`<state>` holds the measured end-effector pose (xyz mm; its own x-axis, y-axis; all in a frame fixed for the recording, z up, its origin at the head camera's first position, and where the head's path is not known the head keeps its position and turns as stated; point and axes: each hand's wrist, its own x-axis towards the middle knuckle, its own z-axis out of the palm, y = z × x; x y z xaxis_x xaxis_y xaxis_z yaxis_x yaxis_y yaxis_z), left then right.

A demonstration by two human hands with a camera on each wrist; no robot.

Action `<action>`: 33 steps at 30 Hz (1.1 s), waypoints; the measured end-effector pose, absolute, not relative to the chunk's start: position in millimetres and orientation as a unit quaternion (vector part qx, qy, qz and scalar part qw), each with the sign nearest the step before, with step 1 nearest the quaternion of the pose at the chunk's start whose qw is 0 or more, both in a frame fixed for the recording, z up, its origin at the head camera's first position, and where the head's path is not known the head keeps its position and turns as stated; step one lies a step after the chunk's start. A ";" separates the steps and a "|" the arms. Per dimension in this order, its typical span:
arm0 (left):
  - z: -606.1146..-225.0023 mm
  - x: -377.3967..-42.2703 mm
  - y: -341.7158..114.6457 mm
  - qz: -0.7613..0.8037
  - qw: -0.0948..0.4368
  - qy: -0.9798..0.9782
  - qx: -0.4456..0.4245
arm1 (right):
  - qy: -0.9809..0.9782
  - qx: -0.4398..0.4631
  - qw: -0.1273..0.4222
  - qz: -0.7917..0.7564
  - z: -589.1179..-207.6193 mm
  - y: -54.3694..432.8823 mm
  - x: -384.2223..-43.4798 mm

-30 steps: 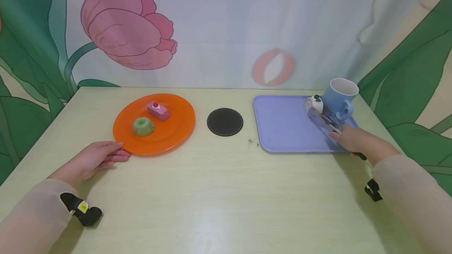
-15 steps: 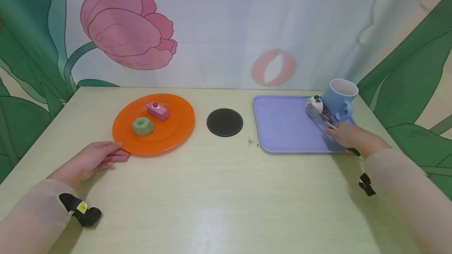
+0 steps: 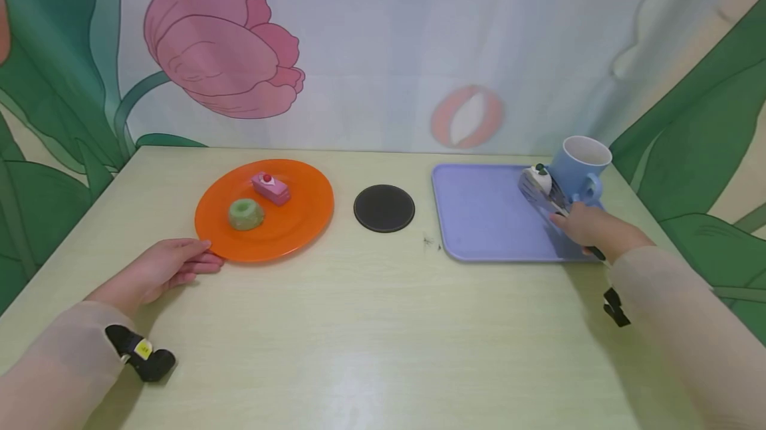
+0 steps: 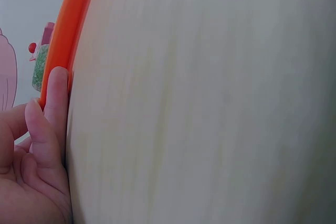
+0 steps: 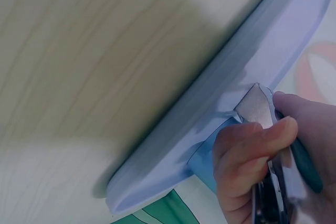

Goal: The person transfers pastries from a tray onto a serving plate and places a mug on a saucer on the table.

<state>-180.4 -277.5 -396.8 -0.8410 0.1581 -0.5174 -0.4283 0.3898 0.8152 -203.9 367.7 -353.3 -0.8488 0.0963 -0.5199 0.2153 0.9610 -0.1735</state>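
At the orange plate's [image 3: 293, 227] near left rim, my left hand [image 3: 167, 267] pinches the edge, thumb above and fingers beneath. A pink cake slice [image 3: 272, 189] with a red cherry and a green ring-shaped cake [image 3: 245, 215] lie on that plate. Over the lilac tray [image 3: 479, 214] my right hand [image 3: 595, 227] grips metal food tongs [image 5: 255, 106] with dark grips. Their heads lie at a small white cake roll [image 3: 540, 179] with a dark green topping; whether both press on it I cannot tell. Beside it on the tray stands a light blue mug [image 3: 576, 167].
Between plate and tray lies a round black coaster [image 3: 384, 208] on the pale wooden table [image 3: 371, 323]. Dark marks [image 3: 428, 241] show near the tray's left corner. A printed curtain [image 3: 371, 51] hangs behind the table.
My right hand has shifted slightly left and inward with the tongs, whose heads have come closer around the white cake roll. My left hand stays at the plate rim.
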 end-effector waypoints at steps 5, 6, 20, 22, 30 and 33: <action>-396.4 -180.8 -277.6 0.545 0.270 0.789 -0.087 | 0.957 0.087 0.255 -0.110 -352.7 365.4 -204.3; -396.1 -180.7 -277.7 0.545 0.270 0.789 -0.087 | 0.957 0.089 0.255 -0.110 -352.7 365.0 -204.2; -393.3 -179.4 -277.1 0.545 0.269 0.789 -0.086 | 0.959 0.082 0.247 -0.114 -355.0 367.4 -205.7; -392.8 -179.8 -276.8 0.544 0.268 0.790 -0.085 | 0.959 0.082 0.247 -0.113 -354.9 367.9 -205.2; -394.9 -180.0 -277.2 0.541 0.267 0.792 -0.086 | 0.967 0.052 0.230 -0.095 -354.1 370.9 -199.0; -395.5 -179.8 -277.8 0.541 0.266 0.793 -0.086 | 0.969 0.047 0.222 -0.095 -352.7 371.8 -195.2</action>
<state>-179.8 -277.8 -395.5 -0.8437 0.1524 -0.5147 -0.4238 0.3995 0.8129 -195.2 371.8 -352.7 -0.8967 0.0486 -0.4399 0.1329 0.9776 -0.1630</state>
